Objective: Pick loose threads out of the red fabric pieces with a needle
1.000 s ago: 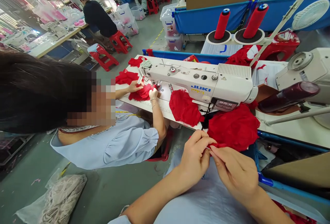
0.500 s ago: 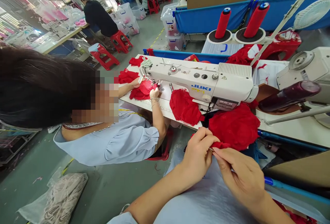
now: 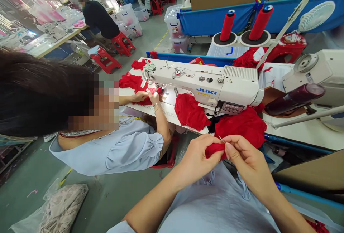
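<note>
My left hand (image 3: 200, 156) is closed on a folded piece of red fabric (image 3: 214, 149), holding it in front of my lap. Close beside it, my right hand (image 3: 247, 158) pinches a thin, needle-like thing (image 3: 220, 139) at the fabric's edge; its exact kind is too small to make out. The fingertips of both hands nearly meet there. Just beyond them lies a large heap of red fabric (image 3: 242, 127) at the table edge. A smaller red fabric piece (image 3: 189, 111) rests on the table by the sewing machine.
A white JUKI sewing machine (image 3: 199, 82) stands on the table ahead. At my left sits a co-worker in a light blue top (image 3: 131, 143), hands on red cloth by the needle. Red thread cones (image 3: 228, 26) stand behind; a bagged bundle (image 3: 63, 208) lies on the floor.
My left hand has turned and opened out around the red fabric, showing more of it. My right hand has risen slightly with the thin thing. The co-worker's hands have come closer together.
</note>
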A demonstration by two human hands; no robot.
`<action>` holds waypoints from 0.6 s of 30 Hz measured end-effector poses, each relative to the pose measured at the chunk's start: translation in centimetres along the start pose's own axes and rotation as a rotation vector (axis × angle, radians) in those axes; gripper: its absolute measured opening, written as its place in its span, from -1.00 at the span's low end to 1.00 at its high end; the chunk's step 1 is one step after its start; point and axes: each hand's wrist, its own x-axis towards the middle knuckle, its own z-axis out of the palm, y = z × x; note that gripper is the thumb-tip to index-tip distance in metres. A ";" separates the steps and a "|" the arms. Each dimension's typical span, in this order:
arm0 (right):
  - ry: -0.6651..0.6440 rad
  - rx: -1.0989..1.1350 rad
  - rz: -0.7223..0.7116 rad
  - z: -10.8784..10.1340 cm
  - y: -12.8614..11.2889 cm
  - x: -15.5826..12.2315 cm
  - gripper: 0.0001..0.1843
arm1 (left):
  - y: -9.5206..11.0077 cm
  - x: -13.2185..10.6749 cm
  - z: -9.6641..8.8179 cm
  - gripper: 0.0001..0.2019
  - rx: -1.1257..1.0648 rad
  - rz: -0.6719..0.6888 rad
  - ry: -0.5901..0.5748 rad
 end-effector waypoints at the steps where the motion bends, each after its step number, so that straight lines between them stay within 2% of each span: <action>1: 0.005 -0.087 -0.056 0.1 0.1 -0.1 -0.79 | -0.2 0.0 0.2 -0.87 0.051 0.025 0.023; 3: 0.053 -0.280 -0.235 0.3 0.3 -0.2 -0.87 | -0.8 0.1 0.6 -0.84 0.127 0.089 0.056; 5: 0.120 -0.462 -0.475 0.6 0.7 -0.3 -0.88 | -1.6 0.2 1.3 -0.79 0.133 0.171 0.104; 8: 0.152 -0.600 -0.765 0.9 1.1 -0.4 -0.90 | -2.6 0.2 2.3 -0.76 0.082 0.290 0.208; 10: 0.129 -0.626 -0.846 0.9 1.1 -0.4 -0.88 | -2.8 0.0 2.7 -0.77 0.070 0.315 0.246; 12: 0.110 -0.646 -0.895 0.8 1.0 -0.4 -0.86 | -2.7 -0.1 3.0 -0.79 0.074 0.294 0.234; 18: 0.052 -0.602 -0.931 0.7 -1.1 -1.0 -0.83 | -2.9 0.8 2.8 -0.80 0.094 0.218 0.188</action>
